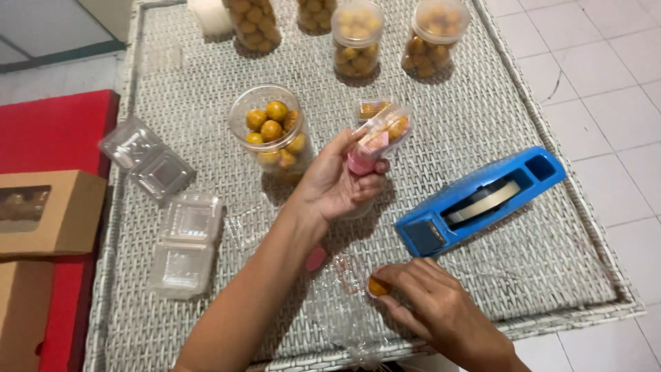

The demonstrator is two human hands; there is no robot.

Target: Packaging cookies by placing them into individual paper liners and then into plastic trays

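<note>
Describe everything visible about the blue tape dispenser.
The blue tape dispenser is a long, boxy, plastic-looking block lying diagonally on the woven wicker tabletop, right of the left hand. A roll of pale tape sits in its open middle slot, and a square recess shows at its far end. No hand touches it.

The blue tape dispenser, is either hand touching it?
No, the tape dispenser lies on the table apart from both hands.

Both forearms are bare up to the picture's lower edge; no sleeve shows behind either wrist. The left hand (337, 182) wears no glove, ring or watch. The right hand (441, 313) is also ungloved, and its fingers seem without rings, though the view there is partly cut.
</note>
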